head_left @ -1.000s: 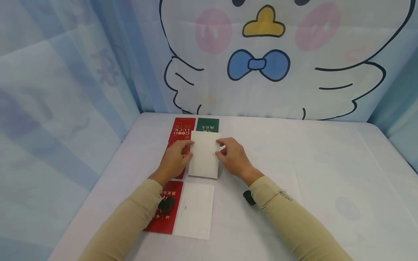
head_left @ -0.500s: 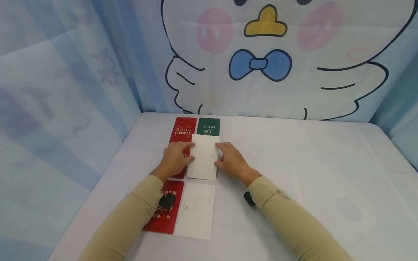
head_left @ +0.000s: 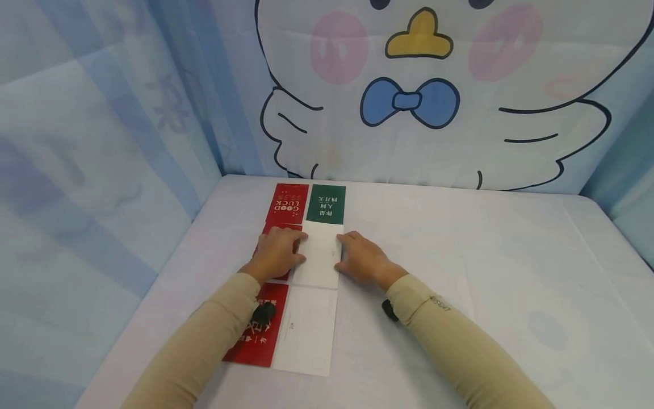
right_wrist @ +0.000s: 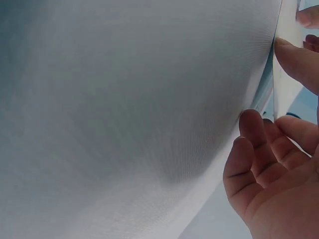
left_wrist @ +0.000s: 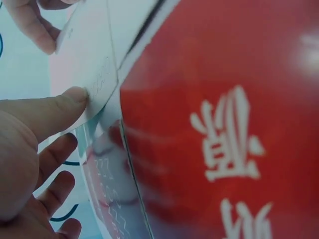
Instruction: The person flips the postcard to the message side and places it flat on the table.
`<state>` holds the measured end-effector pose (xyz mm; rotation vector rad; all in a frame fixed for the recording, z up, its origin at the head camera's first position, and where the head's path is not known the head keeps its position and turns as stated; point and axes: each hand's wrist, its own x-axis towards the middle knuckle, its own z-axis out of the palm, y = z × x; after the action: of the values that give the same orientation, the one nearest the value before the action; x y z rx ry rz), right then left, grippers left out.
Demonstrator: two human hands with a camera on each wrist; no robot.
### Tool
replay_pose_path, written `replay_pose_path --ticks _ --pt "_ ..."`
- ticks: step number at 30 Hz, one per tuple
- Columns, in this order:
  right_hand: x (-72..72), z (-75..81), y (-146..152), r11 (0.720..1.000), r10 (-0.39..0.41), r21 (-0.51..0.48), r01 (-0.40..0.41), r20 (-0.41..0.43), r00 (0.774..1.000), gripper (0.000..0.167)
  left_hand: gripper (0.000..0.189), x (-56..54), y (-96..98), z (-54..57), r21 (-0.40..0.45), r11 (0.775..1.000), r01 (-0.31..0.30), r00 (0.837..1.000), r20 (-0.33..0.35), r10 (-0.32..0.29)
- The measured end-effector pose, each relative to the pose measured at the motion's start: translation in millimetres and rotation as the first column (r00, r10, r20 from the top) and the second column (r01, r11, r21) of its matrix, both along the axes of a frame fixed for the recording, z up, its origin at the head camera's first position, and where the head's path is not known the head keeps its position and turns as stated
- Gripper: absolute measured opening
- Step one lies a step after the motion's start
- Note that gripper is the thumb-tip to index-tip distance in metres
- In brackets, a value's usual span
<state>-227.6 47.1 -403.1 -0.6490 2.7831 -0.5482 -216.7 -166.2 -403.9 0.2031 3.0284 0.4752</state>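
Observation:
Both hands hold a white postcard [head_left: 318, 255] by its two long sides, back side up. The left hand [head_left: 277, 253] has thumb and forefinger at its left edge; in the left wrist view the thumb [left_wrist: 72, 99] overlaps the card's margin, the other fingers spread below. At the right edge are the right hand [head_left: 365, 258]'s thumb and forefinger, its remaining fingers loosely curled in the right wrist view. A green postcard [head_left: 327, 204] with white writing lies just beyond, its near edge meeting the held card. Another white postcard [head_left: 306, 329] lies nearer the person.
To the left, a red "GOOD LUCK" card [head_left: 287, 203] lies at the back, a second red card [head_left: 268, 229] is partly under the left hand, and a third red card [head_left: 265, 346] sits below the left sleeve. All rest on a white-covered table [head_left: 485, 272], with a cartoon curtain [head_left: 327, 136] behind.
The hands have drawn the white postcard toward the person and lowered it, uncovering more of the green card. Its near edge now meets the lower white card.

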Motion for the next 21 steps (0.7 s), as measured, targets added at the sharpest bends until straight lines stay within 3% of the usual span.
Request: replay_pose_path --ticks 7,12,21 --pt "1.3 2.3 -1.6 1.0 0.004 0.029 -0.005 0.019 1.0 0.069 0.066 2.0 1.1 0.7 -0.002 1.0 -0.01 0.999 0.044 0.01" --pt "1.8 6.8 -3.2 0.997 -0.014 0.073 0.009 0.065 0.998 0.068 0.064 1.9 3.2 1.9 -0.045 0.999 0.021 0.999 0.038 -0.019" --pt "-0.3 4.0 0.1 0.998 -0.021 0.063 0.016 0.076 0.997 0.067 0.069 2.2 0.0 -2.4 0.012 1.0 -0.013 0.996 0.084 0.012"
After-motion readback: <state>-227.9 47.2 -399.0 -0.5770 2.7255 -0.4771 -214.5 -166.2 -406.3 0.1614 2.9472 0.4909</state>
